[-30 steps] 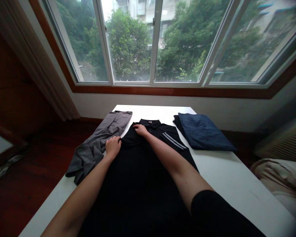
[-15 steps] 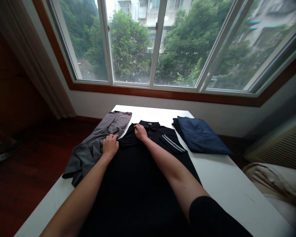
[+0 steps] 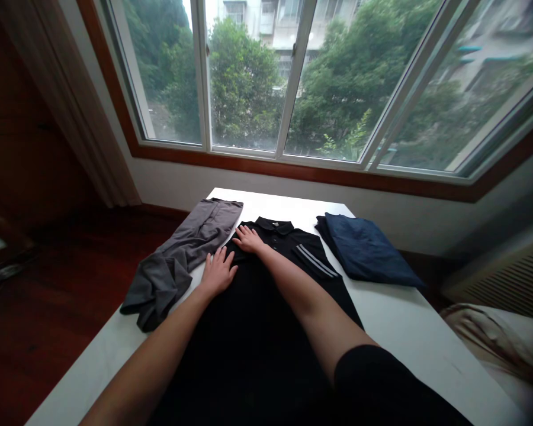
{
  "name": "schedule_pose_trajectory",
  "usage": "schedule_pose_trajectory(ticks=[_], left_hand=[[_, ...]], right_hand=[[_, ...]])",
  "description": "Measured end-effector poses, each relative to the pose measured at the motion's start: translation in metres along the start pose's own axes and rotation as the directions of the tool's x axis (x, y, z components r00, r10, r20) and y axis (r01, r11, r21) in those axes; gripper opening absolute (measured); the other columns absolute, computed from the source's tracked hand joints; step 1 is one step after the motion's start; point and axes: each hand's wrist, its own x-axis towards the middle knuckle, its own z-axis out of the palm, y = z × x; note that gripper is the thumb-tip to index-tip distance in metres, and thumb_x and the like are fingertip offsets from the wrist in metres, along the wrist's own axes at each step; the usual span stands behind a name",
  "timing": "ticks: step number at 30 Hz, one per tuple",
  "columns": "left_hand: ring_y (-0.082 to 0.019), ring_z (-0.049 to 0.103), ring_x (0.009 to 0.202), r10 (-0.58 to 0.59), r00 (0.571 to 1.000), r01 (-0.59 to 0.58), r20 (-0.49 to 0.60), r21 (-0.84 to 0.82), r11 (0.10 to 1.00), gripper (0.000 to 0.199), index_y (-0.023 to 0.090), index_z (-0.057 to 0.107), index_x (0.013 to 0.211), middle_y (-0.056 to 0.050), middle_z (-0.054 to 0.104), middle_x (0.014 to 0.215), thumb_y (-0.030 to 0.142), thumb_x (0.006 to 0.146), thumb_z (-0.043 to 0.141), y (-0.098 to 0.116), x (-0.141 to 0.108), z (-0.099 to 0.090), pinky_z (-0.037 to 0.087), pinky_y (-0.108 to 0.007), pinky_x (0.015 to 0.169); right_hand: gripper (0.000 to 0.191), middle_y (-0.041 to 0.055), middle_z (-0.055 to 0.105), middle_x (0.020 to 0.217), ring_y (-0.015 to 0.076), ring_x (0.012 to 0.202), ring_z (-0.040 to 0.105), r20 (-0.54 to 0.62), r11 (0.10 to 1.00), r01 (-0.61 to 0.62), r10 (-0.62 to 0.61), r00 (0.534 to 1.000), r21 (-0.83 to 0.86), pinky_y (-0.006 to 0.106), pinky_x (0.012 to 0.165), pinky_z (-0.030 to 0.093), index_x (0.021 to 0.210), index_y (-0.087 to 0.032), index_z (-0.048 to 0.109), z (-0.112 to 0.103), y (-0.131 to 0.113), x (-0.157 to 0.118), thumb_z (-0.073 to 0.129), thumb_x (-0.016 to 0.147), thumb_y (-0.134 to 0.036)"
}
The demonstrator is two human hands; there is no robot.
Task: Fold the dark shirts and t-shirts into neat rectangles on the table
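Note:
A black polo shirt (image 3: 266, 278) lies spread on the white table (image 3: 395, 331), its collar toward the window. Its right-hand sleeve, edged with two pale stripes, is folded inward over the body. My left hand (image 3: 218, 272) rests with fingers spread on the shirt's left edge, near the left sleeve. Just beyond it, my right hand (image 3: 249, 239) lies flat on the left shoulder area, fingers apart. The left sleeve is mostly covered by my hands. Close by on the left, grey trousers (image 3: 190, 242) lie rumpled along the table edge.
Folded dark blue garments (image 3: 368, 248) lie at the table's right edge. Behind the table is a low wall under a wide window (image 3: 249, 94). A curtain (image 3: 71, 106) hangs at the left. A light fabric bundle (image 3: 493, 337) sits at the right, below a slatted panel.
Both hands have gone from gripping the shirt's left sleeve to lying spread on the fabric. My left hand has shifted right, off the trousers' side. The view has turned slightly.

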Motion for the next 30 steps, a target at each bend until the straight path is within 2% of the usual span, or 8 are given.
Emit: schedule_pose_trajectory(ticks=[4, 9, 15, 18, 22, 25, 28, 30], left_hand=[[-0.032, 0.017, 0.160, -0.047, 0.998, 0.047, 0.039, -0.001, 0.999, 0.066, 0.020, 0.038, 0.162, -0.016, 0.023, 0.171, 0.054, 0.105, 0.037, -0.003, -0.002, -0.001, 0.017, -0.059, 0.126], [-0.030, 0.011, 0.161, -0.012, 0.994, 0.013, 0.109, -0.013, 1.000, 0.070, 0.022, 0.034, 0.164, -0.012, 0.018, 0.173, 0.058, 0.104, 0.035, -0.009, -0.001, -0.002, 0.013, -0.059, 0.127], [-0.031, 0.012, 0.161, -0.011, 0.997, 0.012, 0.073, -0.009, 1.000, 0.071, 0.022, 0.035, 0.163, -0.013, 0.020, 0.172, 0.061, 0.104, 0.033, -0.007, -0.003, 0.000, 0.012, -0.059, 0.127], [-0.031, 0.014, 0.160, -0.005, 0.998, 0.006, 0.057, -0.015, 1.000, 0.070, 0.023, 0.035, 0.163, -0.014, 0.022, 0.172, 0.061, 0.104, 0.033, -0.005, -0.004, -0.001, 0.013, -0.058, 0.127], [-0.031, 0.015, 0.160, -0.014, 0.997, 0.016, 0.074, -0.022, 1.000, 0.071, 0.023, 0.034, 0.163, -0.014, 0.023, 0.172, 0.062, 0.103, 0.035, -0.004, -0.004, -0.003, 0.013, -0.059, 0.126], [-0.032, 0.016, 0.160, -0.031, 0.997, 0.033, 0.064, -0.016, 0.999, 0.071, 0.022, 0.037, 0.162, -0.015, 0.026, 0.171, 0.062, 0.102, 0.038, 0.001, -0.003, -0.009, 0.012, -0.059, 0.126], [-0.034, 0.020, 0.158, 0.020, 1.000, -0.020, -0.010, -0.004, 1.000, 0.067, 0.021, 0.044, 0.157, -0.015, 0.033, 0.168, 0.057, 0.101, 0.046, 0.023, -0.007, -0.022, 0.012, -0.059, 0.126], [-0.034, 0.027, 0.155, 0.155, 0.987, -0.156, -0.044, -0.018, 0.988, 0.060, 0.021, 0.050, 0.152, -0.015, 0.039, 0.164, 0.051, 0.101, 0.050, 0.052, -0.016, -0.033, 0.015, -0.057, 0.126]], right_hand=[[0.082, 0.0089, 0.010, 0.174, 0.0242, 0.161, 0.006, 0.004, 0.999, -0.044, 0.044, 0.999, 0.012, 0.046, 0.129, 0.002, 0.168, -0.018, 0.016, -0.001, 0.002, 0.007, 0.026, 0.104, -0.068], [0.084, 0.0128, 0.010, 0.173, 0.0268, 0.161, 0.006, 0.037, 0.997, -0.076, 0.075, 0.996, 0.012, 0.049, 0.128, 0.005, 0.168, -0.014, 0.018, -0.006, -0.007, 0.008, 0.027, 0.103, -0.068], [0.078, 0.0127, 0.019, 0.172, 0.0256, 0.161, 0.010, -0.098, 0.999, 0.010, -0.006, 0.995, 0.039, 0.047, 0.128, 0.008, 0.166, -0.018, 0.025, 0.007, -0.017, -0.009, 0.029, 0.105, -0.066], [0.071, 0.0139, 0.027, 0.170, 0.0259, 0.159, 0.019, -0.127, 0.997, -0.034, 0.042, 0.991, 0.062, 0.046, 0.127, 0.014, 0.163, -0.017, 0.033, 0.007, -0.007, -0.020, 0.033, 0.107, -0.060], [0.057, 0.0118, 0.042, 0.163, 0.0252, 0.155, 0.029, -0.244, 0.998, -0.031, 0.045, 0.969, 0.062, 0.044, 0.126, 0.020, 0.157, -0.018, 0.045, -0.008, 0.028, -0.049, 0.037, 0.109, -0.047], [0.049, 0.0109, 0.052, 0.155, 0.0242, 0.147, 0.041, -0.388, 0.998, -0.029, 0.048, 0.921, 0.053, 0.039, 0.124, 0.026, 0.149, -0.019, 0.055, -0.027, 0.073, -0.085, 0.040, 0.108, -0.042], [0.044, 0.0124, 0.061, 0.143, 0.0245, 0.134, 0.052, -0.497, 0.982, -0.179, 0.187, 0.847, 0.064, 0.035, 0.118, 0.033, 0.139, -0.017, 0.063, -0.045, 0.131, -0.127, 0.039, 0.108, -0.037], [0.042, 0.0148, 0.063, 0.138, 0.0264, 0.130, 0.054, -0.504, 0.933, -0.352, 0.342, 0.793, 0.078, 0.036, 0.115, 0.036, 0.136, -0.016, 0.064, -0.051, 0.169, -0.153, 0.039, 0.107, -0.034]])
